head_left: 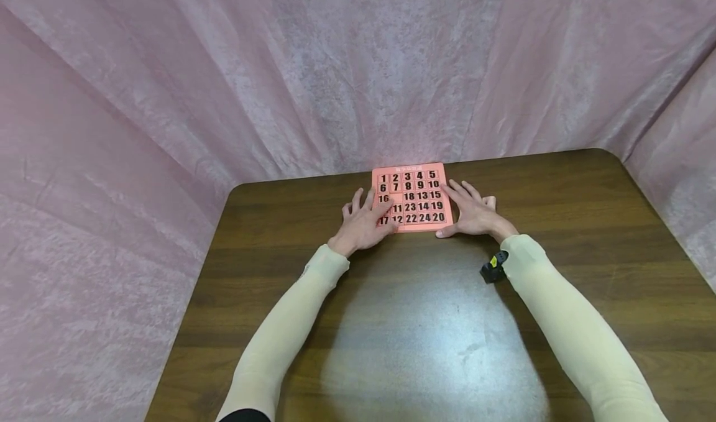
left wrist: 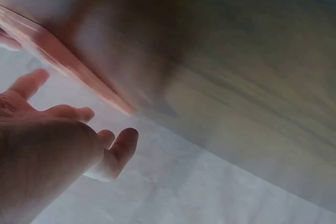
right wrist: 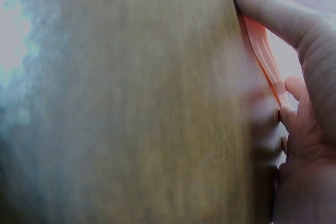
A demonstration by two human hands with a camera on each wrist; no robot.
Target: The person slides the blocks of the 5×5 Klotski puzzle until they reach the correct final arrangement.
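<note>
A pink curtain (head_left: pixel 386 68) hangs behind and around a brown wooden counter (head_left: pixel 268 223), and two pale sleeves (head_left: pixel 565 316) reach forward across it. At the counter's far edge, between the two hands, lies a pink number board (head_left: pixel 433 168). Its heading strip points away from the person, toward the curtain, and its digits read upright from the person's side; the whole board is turned slightly anticlockwise. Its long axis probably runs near to far, since the heading sits beyond a five-by-five grid, though the slanted view shortens that direction. The left grip (head_left: pixel 362 225) has its fingers spread apart, clamped on nothing, with the forefinger and thumb laid over the board's left near part. The right grip (head_left: pixel 475 215) is also spread, thumb at the right near corner and forefinger against the right side, so that corner sits between them without a firm pinch. A small black gadget (head_left: pixel 492 271) with a yellow mark is beside the right cuff. Among the tiles, the one bare gap (head_left: pixel 396 197) lies between the 16 tile (head_left: pixel 383 199) and the 18 tile (head_left: pixel 409 196). The relation that seems to matter most is here: the gap is just beyond the left forefinger's tip, so the left grip is the nearer one.
</note>
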